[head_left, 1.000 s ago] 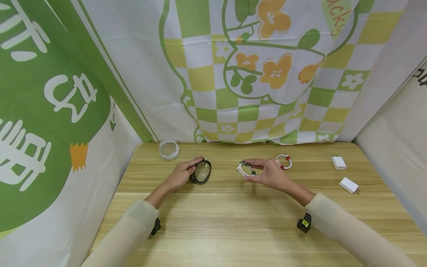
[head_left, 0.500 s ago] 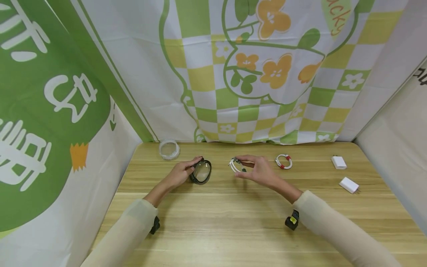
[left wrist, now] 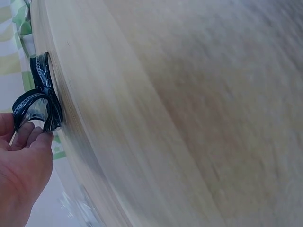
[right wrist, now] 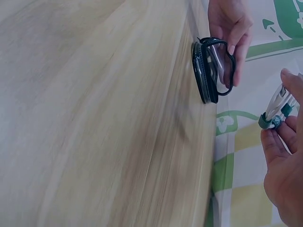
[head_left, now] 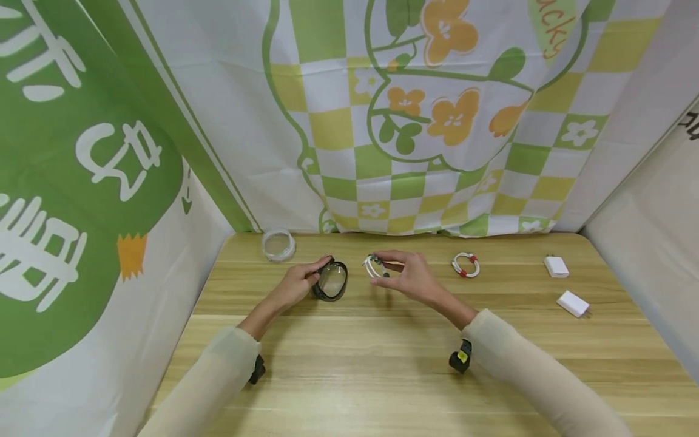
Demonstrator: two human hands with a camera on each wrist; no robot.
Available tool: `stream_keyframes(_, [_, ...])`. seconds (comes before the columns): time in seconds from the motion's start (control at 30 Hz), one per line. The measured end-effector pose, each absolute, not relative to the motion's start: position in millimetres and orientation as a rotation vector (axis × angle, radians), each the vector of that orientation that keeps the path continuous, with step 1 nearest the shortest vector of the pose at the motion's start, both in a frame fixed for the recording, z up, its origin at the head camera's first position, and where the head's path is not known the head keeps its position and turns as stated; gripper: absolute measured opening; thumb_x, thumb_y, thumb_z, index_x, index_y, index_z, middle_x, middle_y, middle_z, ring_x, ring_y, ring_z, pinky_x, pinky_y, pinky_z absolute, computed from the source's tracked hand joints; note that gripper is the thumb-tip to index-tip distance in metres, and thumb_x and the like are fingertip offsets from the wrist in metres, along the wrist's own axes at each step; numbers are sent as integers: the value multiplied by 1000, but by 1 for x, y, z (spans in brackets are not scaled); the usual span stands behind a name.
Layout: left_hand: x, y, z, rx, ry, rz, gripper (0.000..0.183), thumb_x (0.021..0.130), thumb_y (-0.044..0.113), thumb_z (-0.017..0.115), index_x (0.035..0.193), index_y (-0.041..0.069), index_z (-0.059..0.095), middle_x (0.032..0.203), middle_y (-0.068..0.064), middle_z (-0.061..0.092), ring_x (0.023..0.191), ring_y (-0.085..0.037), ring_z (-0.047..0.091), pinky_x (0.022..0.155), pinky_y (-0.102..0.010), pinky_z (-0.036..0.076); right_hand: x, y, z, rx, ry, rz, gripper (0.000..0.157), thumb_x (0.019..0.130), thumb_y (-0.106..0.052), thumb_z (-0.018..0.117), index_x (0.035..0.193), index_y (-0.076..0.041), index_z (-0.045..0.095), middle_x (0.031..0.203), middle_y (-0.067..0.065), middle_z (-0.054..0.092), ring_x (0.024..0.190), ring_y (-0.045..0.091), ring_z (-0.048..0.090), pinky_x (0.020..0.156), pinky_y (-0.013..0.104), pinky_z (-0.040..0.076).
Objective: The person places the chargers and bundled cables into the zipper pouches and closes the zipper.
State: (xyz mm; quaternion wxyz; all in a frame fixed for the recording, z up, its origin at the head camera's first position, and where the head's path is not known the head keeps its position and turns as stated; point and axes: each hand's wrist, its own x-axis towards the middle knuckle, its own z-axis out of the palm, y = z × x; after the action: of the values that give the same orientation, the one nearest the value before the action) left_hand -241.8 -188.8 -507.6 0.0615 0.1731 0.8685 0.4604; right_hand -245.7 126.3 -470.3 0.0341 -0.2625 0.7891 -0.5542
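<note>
A small round clear pouch with black trim [head_left: 331, 282] stands with its mouth spread, left of the table's middle. My left hand [head_left: 297, 284] pinches its edge between thumb and fingers; the left wrist view shows the pouch's black rim [left wrist: 53, 106] from the side. Facing it from the right, my right hand [head_left: 413, 276] holds a coiled white cable [head_left: 369, 267] bound with dark green ties [right wrist: 269, 121]. A short gap separates the coil from the pouch. Thumb and fingertips grip the coil from opposite sides in the right wrist view.
A white coiled cable with red ties [head_left: 475, 264] lies right of my right hand. Two white charger plugs [head_left: 556, 266] sit at the table's right side. A clear whitish ring-shaped coil [head_left: 278, 257] is at the back left. A printed curtain [head_left: 338, 152] hangs behind the table's far edge.
My right hand has moved left with the green-tied cable, closer to the pouch. The red-tied cable is now fully uncovered. My left hand stays in place on the pouch.
</note>
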Motion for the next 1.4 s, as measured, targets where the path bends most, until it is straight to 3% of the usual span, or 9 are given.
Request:
stream_keyframes(0.43, [-237, -174, -503, 528, 2614, 1393, 51, 108, 4, 51, 159, 10, 47, 163, -14, 43, 152, -35, 40, 126, -53, 31, -250, 116, -477, -769, 2411, -1765, 61, 83, -11, 92, 136, 5, 67, 140, 22, 67, 125, 41, 68, 104, 40, 56])
stream_keyframes(0.73, [-235, -164, -505, 472, 2613, 1410, 52, 108, 5, 51, 159, 11, 47, 164, -11, 43, 153, -32, 40, 128, -49, 28, -256, 110, -484, -736, 2404, -1795, 60, 84, -10, 92, 136, 5, 67, 140, 22, 67, 125, 43, 67, 104, 45, 57])
stream_keyframes(1.03, [-237, -162, -508, 469, 2646, 1425, 52, 106, 4, 53, 157, 13, 51, 161, -12, 46, 151, -32, 43, 128, -49, 30, -263, 98, -491, -719, 2386, -1837, 60, 83, -11, 93, 135, 5, 67, 139, 20, 68, 125, 40, 68, 101, 31, 57])
stream_keyframes(1.4, [-238, -163, -509, 464, 2645, 1430, 51, 106, 3, 53, 156, 13, 53, 159, -11, 49, 149, -33, 45, 126, -49, 33, -269, 80, -502, -739, 2350, -1858, 61, 82, -3, 91, 136, 9, 65, 140, 25, 65, 128, 40, 66, 103, 35, 57])
